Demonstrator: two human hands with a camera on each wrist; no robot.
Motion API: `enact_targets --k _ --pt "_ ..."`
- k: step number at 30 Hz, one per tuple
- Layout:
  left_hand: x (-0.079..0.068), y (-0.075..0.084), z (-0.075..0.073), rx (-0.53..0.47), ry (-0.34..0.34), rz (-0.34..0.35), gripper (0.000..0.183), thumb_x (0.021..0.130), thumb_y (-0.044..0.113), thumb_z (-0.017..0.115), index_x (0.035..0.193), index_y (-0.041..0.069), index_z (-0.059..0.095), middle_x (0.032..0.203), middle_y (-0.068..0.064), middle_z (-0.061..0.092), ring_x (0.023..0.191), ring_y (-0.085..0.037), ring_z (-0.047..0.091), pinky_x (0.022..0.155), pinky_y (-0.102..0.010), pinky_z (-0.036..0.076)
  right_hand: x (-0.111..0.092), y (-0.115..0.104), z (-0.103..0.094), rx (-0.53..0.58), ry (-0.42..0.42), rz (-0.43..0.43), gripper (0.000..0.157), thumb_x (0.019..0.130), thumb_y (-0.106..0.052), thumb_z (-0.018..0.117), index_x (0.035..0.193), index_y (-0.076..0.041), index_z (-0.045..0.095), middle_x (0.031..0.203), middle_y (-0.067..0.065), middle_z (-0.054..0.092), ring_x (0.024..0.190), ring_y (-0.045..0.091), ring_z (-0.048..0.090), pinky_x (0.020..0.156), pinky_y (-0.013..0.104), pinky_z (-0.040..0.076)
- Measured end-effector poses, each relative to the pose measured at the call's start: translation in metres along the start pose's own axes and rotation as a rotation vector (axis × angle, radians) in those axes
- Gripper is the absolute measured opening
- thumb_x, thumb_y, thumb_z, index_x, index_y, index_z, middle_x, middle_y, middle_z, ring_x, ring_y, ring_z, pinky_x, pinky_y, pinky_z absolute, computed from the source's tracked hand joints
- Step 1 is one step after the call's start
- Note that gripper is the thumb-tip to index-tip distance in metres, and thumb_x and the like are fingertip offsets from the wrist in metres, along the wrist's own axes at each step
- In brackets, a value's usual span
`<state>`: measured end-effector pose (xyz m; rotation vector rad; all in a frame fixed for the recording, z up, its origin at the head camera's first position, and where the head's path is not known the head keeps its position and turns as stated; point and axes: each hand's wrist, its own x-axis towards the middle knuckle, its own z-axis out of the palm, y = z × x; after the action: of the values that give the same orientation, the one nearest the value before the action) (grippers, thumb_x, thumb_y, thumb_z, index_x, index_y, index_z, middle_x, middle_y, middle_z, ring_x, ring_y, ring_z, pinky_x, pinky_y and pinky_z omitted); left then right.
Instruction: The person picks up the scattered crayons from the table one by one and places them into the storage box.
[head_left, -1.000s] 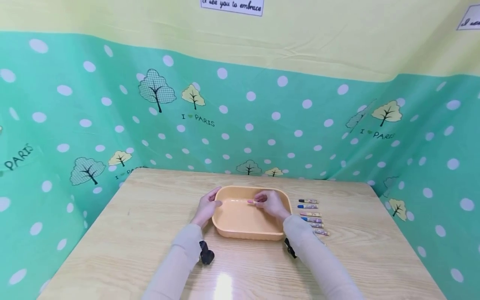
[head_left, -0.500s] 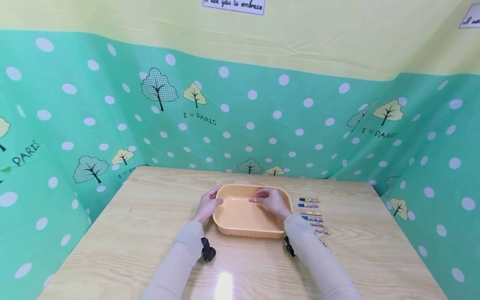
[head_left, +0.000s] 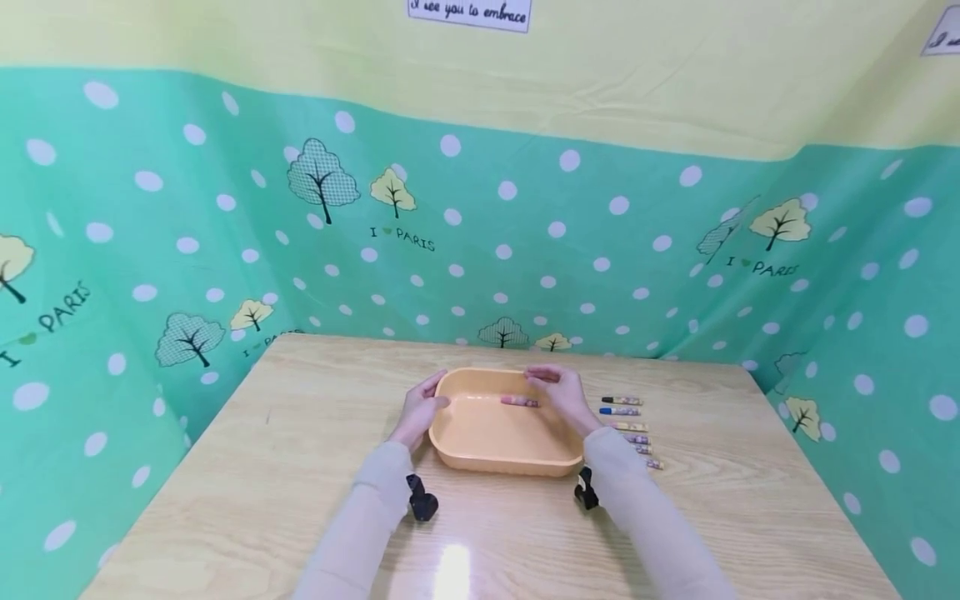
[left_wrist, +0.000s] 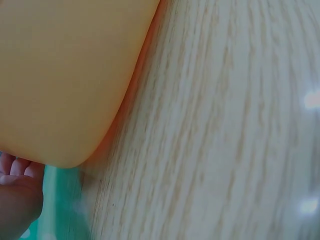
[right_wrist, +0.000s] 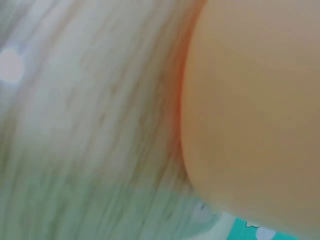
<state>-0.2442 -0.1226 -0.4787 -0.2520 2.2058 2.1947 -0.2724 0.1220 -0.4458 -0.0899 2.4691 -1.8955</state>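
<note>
The tray [head_left: 504, 466] has its left edge gripped by the left hand [head_left: 417, 410]. The right hand [head_left: 566, 395], the nearer one, seems loose and holding nothing; just left of it, inside the tray, the pink-tipped crayon [head_left: 519, 402] lies lengthwise along the far edge.

Green fabric [head_left: 528, 218] with white dots [head_left: 450, 145], trees [head_left: 324, 175] and "PARIS" lettering [head_left: 415, 241] hangs beneath a yellow band [head_left: 637, 67], behind and at both sides of a wood-grain surface [head_left: 262, 467], whose near part carries a bright reflection [head_left: 452, 571].
</note>
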Motion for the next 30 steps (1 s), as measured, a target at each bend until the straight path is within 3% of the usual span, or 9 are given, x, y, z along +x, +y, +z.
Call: enact_targets --k 6,9,17,23,26,30 --pt "-0.001 0.001 -0.001 0.006 -0.017 -0.01 0.062 0.079 -0.007 0.051 0.138 0.009 0.04 0.141 -0.016 0.041 0.128 -0.03 0.042 0.106 -0.038 0.038 -0.008 -0.006 -0.016 0.016 -0.059 -0.002 0.036 0.082 -0.006 0.063 0.117 0.0 0.058 0.111 0.013 0.065 0.101 0.02 0.063 0.091 0.028 0.051" --pt "-0.002 0.003 -0.002 0.016 -0.013 -0.01 0.063 0.077 -0.007 0.051 0.137 0.008 0.041 0.14 -0.017 0.042 0.127 -0.03 0.042 0.106 -0.038 0.038 -0.009 -0.011 -0.029 -0.004 -0.076 -0.05 0.036 0.082 -0.007 0.063 0.117 0.0 0.058 0.112 0.015 0.064 0.101 0.02 0.063 0.088 0.026 0.052" --pt "-0.005 0.002 -0.002 0.018 -0.019 0.009 0.063 0.077 -0.008 0.051 0.137 0.006 0.04 0.139 -0.018 0.042 0.127 -0.031 0.043 0.104 -0.038 0.039 0.001 -0.004 -0.089 -0.175 -0.046 -0.173 0.037 0.086 -0.008 0.06 0.12 0.004 0.056 0.116 0.023 0.061 0.106 0.031 0.06 0.086 0.023 0.053" --pt "-0.01 -0.001 -0.002 0.021 -0.032 0.026 0.063 0.077 -0.009 0.05 0.137 0.004 0.039 0.14 -0.018 0.041 0.128 -0.032 0.041 0.104 -0.039 0.039 0.008 0.028 -0.135 -0.354 -0.003 -0.127 0.039 0.088 -0.013 0.059 0.123 0.003 0.054 0.118 0.022 0.059 0.107 0.034 0.058 0.085 0.039 0.054" --pt "-0.013 -0.002 -0.002 0.019 -0.021 0.023 0.062 0.077 -0.009 0.05 0.137 0.004 0.04 0.14 -0.018 0.041 0.127 -0.032 0.042 0.104 -0.04 0.039 0.006 0.045 -0.149 -0.425 0.023 -0.089 0.038 0.088 -0.013 0.058 0.122 0.004 0.054 0.118 0.023 0.059 0.106 0.035 0.058 0.082 0.047 0.052" --pt "-0.015 -0.002 -0.002 0.024 -0.021 0.018 0.062 0.078 -0.008 0.05 0.137 0.005 0.04 0.14 -0.018 0.042 0.126 -0.031 0.043 0.104 -0.04 0.04 0.004 0.06 -0.158 -0.445 0.035 -0.023 0.038 0.088 -0.008 0.057 0.123 0.006 0.052 0.117 0.025 0.058 0.106 0.037 0.056 0.088 0.048 0.049"
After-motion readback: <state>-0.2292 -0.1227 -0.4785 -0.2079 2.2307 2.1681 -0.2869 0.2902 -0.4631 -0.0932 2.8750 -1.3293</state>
